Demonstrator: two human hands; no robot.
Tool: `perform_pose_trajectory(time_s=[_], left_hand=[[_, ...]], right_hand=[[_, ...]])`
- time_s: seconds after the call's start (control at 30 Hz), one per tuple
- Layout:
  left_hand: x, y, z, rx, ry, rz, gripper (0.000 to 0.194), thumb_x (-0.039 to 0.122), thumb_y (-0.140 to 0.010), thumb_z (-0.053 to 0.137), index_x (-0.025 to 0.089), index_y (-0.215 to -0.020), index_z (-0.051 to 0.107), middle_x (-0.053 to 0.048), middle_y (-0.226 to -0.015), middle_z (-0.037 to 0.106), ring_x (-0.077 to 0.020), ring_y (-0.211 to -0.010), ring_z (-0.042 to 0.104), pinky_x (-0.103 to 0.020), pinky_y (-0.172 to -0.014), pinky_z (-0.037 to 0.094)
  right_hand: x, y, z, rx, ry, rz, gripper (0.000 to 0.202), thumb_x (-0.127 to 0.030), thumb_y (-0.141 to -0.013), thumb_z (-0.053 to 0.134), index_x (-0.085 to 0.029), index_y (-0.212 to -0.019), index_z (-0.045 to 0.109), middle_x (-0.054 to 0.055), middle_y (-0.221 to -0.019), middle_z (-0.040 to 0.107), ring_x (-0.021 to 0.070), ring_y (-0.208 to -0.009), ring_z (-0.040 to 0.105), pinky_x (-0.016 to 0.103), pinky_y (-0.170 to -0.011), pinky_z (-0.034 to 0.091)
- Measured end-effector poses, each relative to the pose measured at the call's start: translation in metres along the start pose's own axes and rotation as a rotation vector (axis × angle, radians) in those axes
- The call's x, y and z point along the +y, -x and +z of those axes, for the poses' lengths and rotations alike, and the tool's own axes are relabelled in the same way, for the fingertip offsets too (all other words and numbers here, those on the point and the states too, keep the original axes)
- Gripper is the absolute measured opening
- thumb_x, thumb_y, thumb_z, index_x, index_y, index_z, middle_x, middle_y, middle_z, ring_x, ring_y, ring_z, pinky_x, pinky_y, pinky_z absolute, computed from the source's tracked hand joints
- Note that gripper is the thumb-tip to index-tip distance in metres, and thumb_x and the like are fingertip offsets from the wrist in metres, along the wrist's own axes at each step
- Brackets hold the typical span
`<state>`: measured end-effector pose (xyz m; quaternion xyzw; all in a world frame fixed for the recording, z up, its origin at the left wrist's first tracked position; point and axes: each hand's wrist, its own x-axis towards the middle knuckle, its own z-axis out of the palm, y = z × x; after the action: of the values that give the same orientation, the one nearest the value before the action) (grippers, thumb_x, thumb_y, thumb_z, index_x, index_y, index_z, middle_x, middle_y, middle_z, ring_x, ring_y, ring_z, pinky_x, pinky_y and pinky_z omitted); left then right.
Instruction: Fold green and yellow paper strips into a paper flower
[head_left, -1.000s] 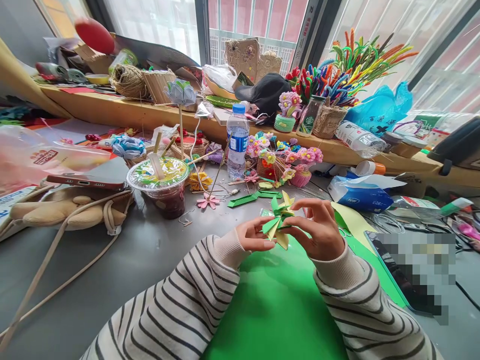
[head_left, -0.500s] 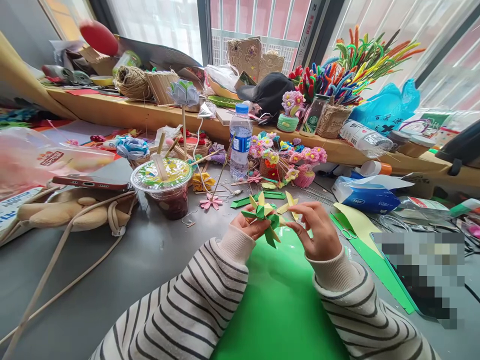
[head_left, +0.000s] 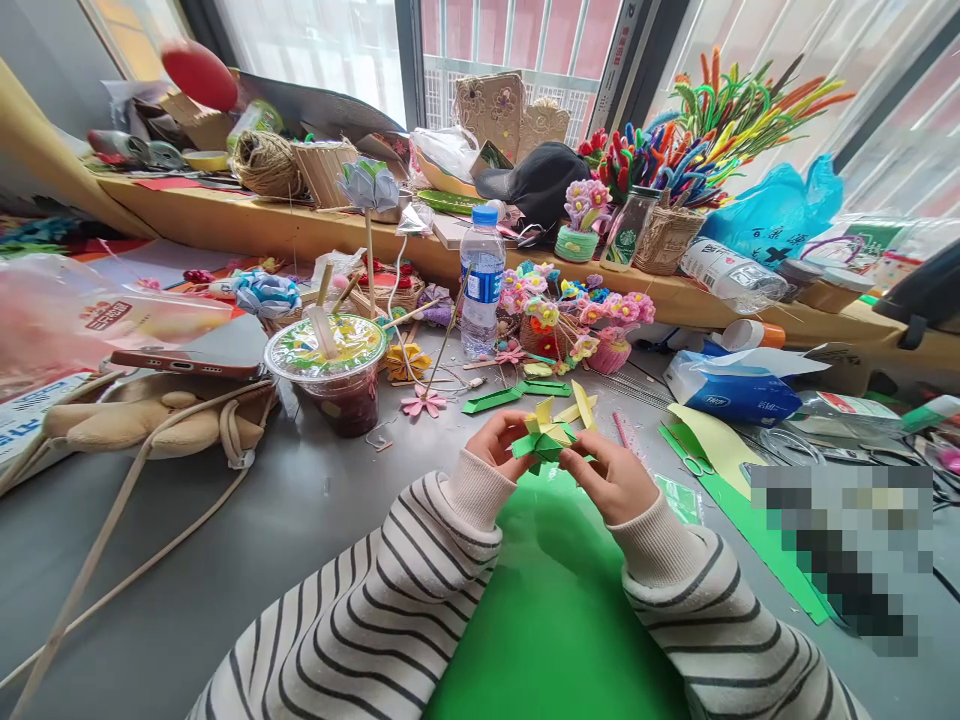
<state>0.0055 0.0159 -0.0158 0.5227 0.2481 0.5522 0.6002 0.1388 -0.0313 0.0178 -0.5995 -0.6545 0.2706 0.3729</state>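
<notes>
Between my two hands is a folded paper flower [head_left: 546, 440] in green and yellow, held above a glossy green surface [head_left: 559, 600]. My left hand [head_left: 493, 445] is closed on its left side. My right hand [head_left: 611, 475] pinches its right edge between thumb and fingers. Just behind the flower lie folded yellow paper pieces [head_left: 581, 405]. Farther left on the table are folded green strips [head_left: 495, 398]. A pink paper flower [head_left: 424, 402] on a stick lies left of these.
A lidded drink cup [head_left: 330, 375] stands to the left, and a water bottle [head_left: 481, 285] behind my hands. Crocheted flowers [head_left: 577, 310] fill the back. On the right are green paper [head_left: 772, 555], small scissors [head_left: 697, 465] and a blue tissue pack [head_left: 731, 388].
My right hand has moved left and down from beside the flower and now grips its edge. The flower has turned flatter, with its green side toward me.
</notes>
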Motion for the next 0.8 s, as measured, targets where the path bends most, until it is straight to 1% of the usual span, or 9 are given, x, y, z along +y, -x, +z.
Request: perform_pose_trajectory(time_s=[0.1, 0.2, 0.27, 0.37, 0.47, 0.53, 0.63, 0.8], left_hand=[[-0.001, 0.000, 0.001, -0.016, -0.009, 0.019, 0.029, 0.025, -0.054, 0.068, 0.015, -0.077, 0.054, -0.005, -0.081, 0.060, -0.0163, -0.079, 0.058, -0.025, -0.064, 0.047], [0.003, 0.000, 0.004, -0.034, -0.002, -0.024, 0.028, 0.024, -0.052, 0.069, 0.015, -0.073, 0.053, -0.004, -0.074, 0.060, -0.0157, -0.075, 0.058, -0.024, -0.060, 0.047], [0.008, 0.000, 0.006, -0.029, 0.009, -0.070, 0.029, 0.025, -0.050, 0.070, 0.014, -0.070, 0.052, -0.003, -0.071, 0.060, -0.0149, -0.071, 0.058, -0.023, -0.057, 0.047], [0.014, 0.000, 0.008, 0.026, 0.021, -0.121, 0.027, 0.024, -0.050, 0.070, 0.014, -0.068, 0.053, -0.002, -0.070, 0.059, -0.0124, -0.067, 0.057, -0.022, -0.056, 0.047], [0.013, -0.001, 0.006, 0.053, 0.065, -0.176, 0.025, 0.021, -0.052, 0.070, 0.014, -0.070, 0.054, 0.000, -0.069, 0.060, -0.0104, -0.062, 0.057, -0.023, -0.058, 0.047], [0.010, -0.002, 0.003, 0.056, 0.106, -0.236, 0.027, 0.020, -0.050, 0.071, 0.013, -0.070, 0.054, 0.000, -0.068, 0.061, -0.0106, -0.059, 0.057, -0.024, -0.059, 0.047], [0.006, -0.004, 0.000, 0.093, 0.132, -0.309, 0.031, 0.018, -0.045, 0.073, 0.013, -0.069, 0.055, 0.000, -0.066, 0.063, -0.0128, -0.061, 0.059, -0.027, -0.063, 0.047], [0.009, -0.005, -0.001, 0.099, 0.054, -0.364, 0.031, 0.021, -0.044, 0.073, 0.014, -0.069, 0.057, -0.002, -0.066, 0.064, -0.0164, -0.062, 0.059, -0.032, -0.066, 0.047]], right_hand=[[0.003, -0.002, -0.001, 0.003, -0.001, 0.013, 0.029, -0.042, -0.073, 0.039, -0.016, -0.072, 0.051, 0.003, -0.064, 0.048, 0.0116, -0.059, 0.047, 0.022, -0.049, 0.041], [0.006, -0.004, 0.000, -0.013, 0.028, 0.005, 0.027, -0.040, -0.074, 0.039, -0.016, -0.069, 0.050, 0.002, -0.063, 0.050, 0.0108, -0.059, 0.048, 0.020, -0.049, 0.040], [0.006, -0.005, 0.002, 0.034, 0.097, -0.003, 0.024, -0.037, -0.074, 0.039, -0.016, -0.068, 0.050, 0.001, -0.060, 0.048, 0.0095, -0.054, 0.045, 0.020, -0.046, 0.038], [0.003, -0.006, 0.006, 0.141, 0.181, -0.039, 0.023, -0.033, -0.074, 0.038, -0.016, -0.064, 0.049, -0.001, -0.056, 0.046, 0.0086, -0.050, 0.041, 0.020, -0.045, 0.035], [0.000, -0.006, 0.008, 0.167, 0.167, -0.085, 0.024, -0.034, -0.075, 0.038, -0.017, -0.062, 0.048, -0.002, -0.055, 0.045, 0.0074, -0.046, 0.039, 0.019, -0.043, 0.033], [-0.001, -0.005, 0.008, 0.173, 0.162, -0.103, 0.024, -0.034, -0.076, 0.039, -0.017, -0.064, 0.049, -0.001, -0.057, 0.047, 0.0073, -0.047, 0.040, 0.019, -0.044, 0.033], [-0.002, -0.005, 0.008, 0.180, 0.201, -0.111, 0.024, -0.034, -0.076, 0.039, -0.017, -0.064, 0.051, -0.001, -0.056, 0.048, 0.0078, -0.047, 0.041, 0.020, -0.046, 0.034], [-0.004, -0.008, 0.007, 0.141, 0.261, -0.092, 0.028, -0.037, -0.076, 0.039, -0.016, -0.063, 0.050, -0.001, -0.055, 0.047, 0.0087, -0.048, 0.041, 0.022, -0.048, 0.034]])
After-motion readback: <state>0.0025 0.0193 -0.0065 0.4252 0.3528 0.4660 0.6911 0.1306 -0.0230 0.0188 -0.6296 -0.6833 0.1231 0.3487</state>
